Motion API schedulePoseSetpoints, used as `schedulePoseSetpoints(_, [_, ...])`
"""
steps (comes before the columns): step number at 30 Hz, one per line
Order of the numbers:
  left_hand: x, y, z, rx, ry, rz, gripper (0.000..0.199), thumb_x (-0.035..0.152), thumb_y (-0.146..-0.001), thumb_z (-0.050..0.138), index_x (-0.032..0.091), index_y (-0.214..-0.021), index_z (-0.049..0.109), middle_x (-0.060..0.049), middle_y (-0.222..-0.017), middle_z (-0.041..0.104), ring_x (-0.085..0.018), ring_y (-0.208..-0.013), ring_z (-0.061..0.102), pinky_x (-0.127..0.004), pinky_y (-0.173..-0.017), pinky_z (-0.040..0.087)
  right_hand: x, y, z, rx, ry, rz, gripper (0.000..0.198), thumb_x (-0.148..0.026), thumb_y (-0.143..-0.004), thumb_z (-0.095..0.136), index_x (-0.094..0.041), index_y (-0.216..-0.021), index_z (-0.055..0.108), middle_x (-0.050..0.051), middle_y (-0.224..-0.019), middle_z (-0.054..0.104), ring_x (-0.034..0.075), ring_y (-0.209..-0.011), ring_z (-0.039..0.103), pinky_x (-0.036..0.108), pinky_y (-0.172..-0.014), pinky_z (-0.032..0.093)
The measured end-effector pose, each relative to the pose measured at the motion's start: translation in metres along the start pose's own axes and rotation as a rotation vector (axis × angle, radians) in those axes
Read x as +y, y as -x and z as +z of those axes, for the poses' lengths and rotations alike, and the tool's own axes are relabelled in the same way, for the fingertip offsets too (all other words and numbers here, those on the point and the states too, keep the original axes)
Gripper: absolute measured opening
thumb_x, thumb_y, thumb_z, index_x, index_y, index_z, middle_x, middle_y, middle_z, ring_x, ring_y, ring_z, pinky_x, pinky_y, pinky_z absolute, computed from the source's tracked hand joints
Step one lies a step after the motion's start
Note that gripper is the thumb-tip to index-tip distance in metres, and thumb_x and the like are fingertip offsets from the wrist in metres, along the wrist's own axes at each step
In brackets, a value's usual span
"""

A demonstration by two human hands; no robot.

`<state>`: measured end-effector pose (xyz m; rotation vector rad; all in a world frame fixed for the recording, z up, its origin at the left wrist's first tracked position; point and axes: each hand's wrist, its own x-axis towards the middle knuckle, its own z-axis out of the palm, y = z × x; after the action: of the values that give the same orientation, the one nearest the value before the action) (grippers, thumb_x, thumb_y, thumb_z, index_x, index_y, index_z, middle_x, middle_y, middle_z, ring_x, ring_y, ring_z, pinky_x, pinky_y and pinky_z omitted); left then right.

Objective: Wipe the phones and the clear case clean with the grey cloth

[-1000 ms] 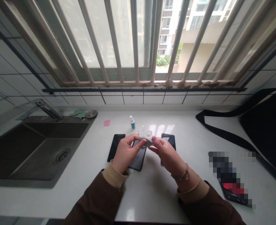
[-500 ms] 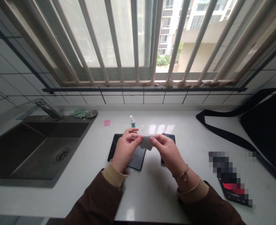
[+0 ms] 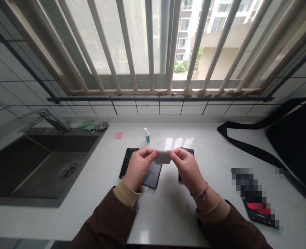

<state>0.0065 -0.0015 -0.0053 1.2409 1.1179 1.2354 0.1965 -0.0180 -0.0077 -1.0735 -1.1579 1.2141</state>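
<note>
Grey, thin cloth (image 3: 162,158), uneven along its lower edge, was pinched by the left hand (image 3: 138,166) and right hand (image 3: 186,165) at the frame's centre; below, a smooth, dark, rectangular device (image 3: 153,176) was partly hidden.

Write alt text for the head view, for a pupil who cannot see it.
Left hand and right hand hold a small grey cloth between them over a white counter, near dark flat devices; a small bottle stands beyond.
</note>
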Motion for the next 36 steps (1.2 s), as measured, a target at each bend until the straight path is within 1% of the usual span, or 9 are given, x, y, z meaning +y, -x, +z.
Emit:
schedulePoseSetpoints(5, [-0.0038,-0.0004,0.0025,-0.031,0.102,-0.061,0.031,0.045,-0.082,0.088,0.015,-0.085,0.081,-0.006,-0.082,0.076,-0.016,-0.076,0.065,-0.027,-0.074,0.05,0.0083,-0.0024,0.0017,0.065,-0.112,0.055,0.042,-0.058,-0.084,0.083,-0.02,-0.081,0.065,0.0,-0.072,0.067,0.015,-0.066,0.055,0.029,-0.064,0.042])
schedulePoseSetpoints(8, [-0.0045,-0.0002,0.0041,-0.021,0.151,-0.102,0.033,0.046,-0.08,0.089,0.014,-0.085,0.08,-0.006,-0.08,0.076,-0.015,-0.072,0.064,-0.027,-0.071,0.05,0.0105,-0.0048,0.0027,0.093,-0.255,0.168,0.044,-0.055,-0.077,0.091,-0.022,-0.09,0.066,-0.002,-0.072,0.068,0.014,-0.065,0.058,0.027,-0.064,0.045])
schedulePoseSetpoints(10, [-0.004,0.0,0.0048,0.008,0.161,-0.118,0.035,0.046,-0.078,0.09,0.014,-0.084,0.08,-0.006,-0.078,0.075,-0.013,-0.069,0.062,-0.025,-0.067,0.048,0.0097,-0.0052,0.0031,0.021,-0.372,0.299,0.049,-0.052,-0.074,0.093,-0.022,-0.105,0.07,0.001,-0.084,0.075,0.016,-0.075,0.068,0.029,-0.073,0.052])
schedulePoseSetpoints(12, [-0.0033,0.0,0.0052,0.032,0.163,-0.131,0.037,0.047,-0.076,0.091,0.013,-0.084,0.079,-0.005,-0.077,0.074,-0.013,-0.067,0.061,-0.024,-0.064,0.047,0.0082,-0.0041,0.0031,-0.139,-0.447,0.408,0.054,-0.05,-0.076,0.093,-0.02,-0.117,0.073,0.006,-0.099,0.079,0.019,-0.088,0.073,0.032,-0.085,0.056])
schedulePoseSetpoints(15, [-0.0032,-0.0001,0.0053,0.047,0.181,-0.152,0.04,0.049,-0.074,0.092,0.013,-0.085,0.077,-0.005,-0.077,0.074,-0.013,-0.066,0.063,-0.025,-0.065,0.049,0.0077,-0.0019,0.0026,-0.304,-0.474,0.466,0.047,-0.046,-0.081,0.09,-0.017,-0.117,0.078,0.01,-0.108,0.08,0.02,-0.098,0.075,0.032,-0.092,0.056])
schedulePoseSetpoints(19, [-0.0041,-0.0001,0.0057,-0.003,0.251,-0.19,0.042,0.047,-0.075,0.093,0.015,-0.095,0.074,-0.004,-0.081,0.076,-0.013,-0.068,0.065,-0.025,-0.066,0.051,0.0085,-0.0024,0.0014,-0.206,-0.455,0.444,0.038,-0.046,-0.082,0.089,-0.021,-0.109,0.081,0.007,-0.105,0.081,0.018,-0.095,0.074,0.03,-0.088,0.056])
schedulePoseSetpoints(26, [-0.0048,-0.0007,0.0059,-0.054,0.259,-0.188,0.037,0.045,-0.076,0.092,0.015,-0.09,0.076,-0.005,-0.087,0.077,-0.016,-0.076,0.069,-0.03,-0.077,0.055,0.0053,-0.006,0.0024,-0.155,-0.344,0.369,0.049,-0.06,-0.08,0.085,-0.017,-0.104,0.082,0.009,-0.097,0.08,0.021,-0.089,0.072,0.034,-0.087,0.055])
schedulePoseSetpoints(32, [-0.0016,-0.0009,0.0018,-0.053,0.16,-0.01,0.025,0.039,-0.085,0.085,0.016,-0.078,0.079,-0.012,-0.119,0.077,-0.023,-0.113,0.068,-0.032,-0.103,0.049,0.0095,-0.0046,0.0037,-0.195,-0.315,0.324,0.051,-0.064,-0.085,0.08,-0.017,-0.105,0.081,0.009,-0.098,0.078,0.022,-0.092,0.07,0.035,-0.086,0.054])
schedulePoseSetpoints(36, [-0.0014,0.0007,0.0033,-0.015,0.251,-0.062,0.025,0.04,-0.08,0.089,0.016,-0.085,0.081,-0.007,-0.094,0.079,-0.018,-0.086,0.069,-0.031,-0.087,0.053,0.0077,-0.0032,0.0059,-0.183,-0.283,0.289,0.053,-0.069,-0.086,0.076,-0.016,-0.092,0.078,0.005,-0.083,0.073,0.019,-0.079,0.067,0.034,-0.081,0.054])
